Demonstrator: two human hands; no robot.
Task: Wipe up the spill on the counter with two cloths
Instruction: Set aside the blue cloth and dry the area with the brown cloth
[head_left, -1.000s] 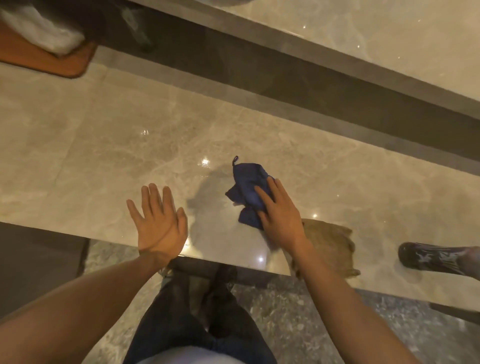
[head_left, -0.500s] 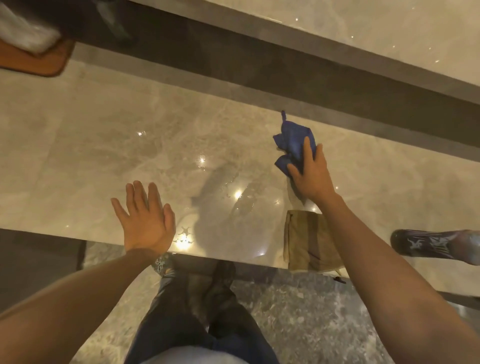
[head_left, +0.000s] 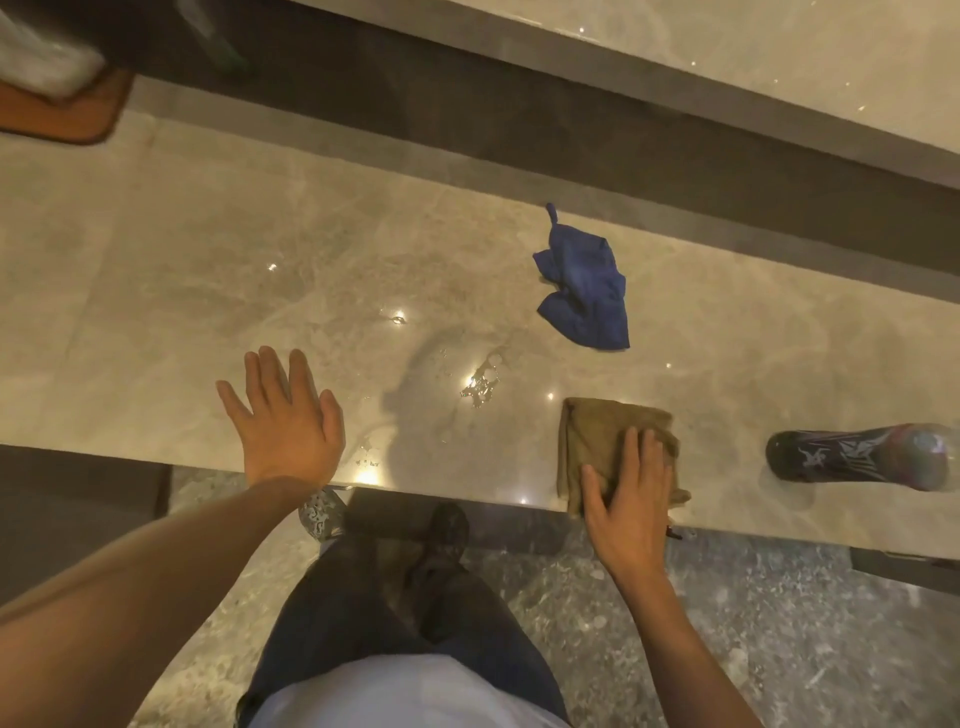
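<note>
Right hand flat on tan cloth, fingers spread, left hand spread, holding nothing, blue cloth lying apart, spill on tabletop

A person stands at a polished marble counter, seen from above. The right hand lies flat, fingers spread, on a folded tan cloth that overhangs the counter's near edge. A crumpled blue cloth lies untouched farther back, toward the counter's far edge and well apart from the tan one. Between the two hands a small spill glistens, with droplets scattered toward the near edge. The left hand is spread open, palm down, at the near edge. A dark patterned bottle stands at the counter's right end, near the tan cloth.
</note>
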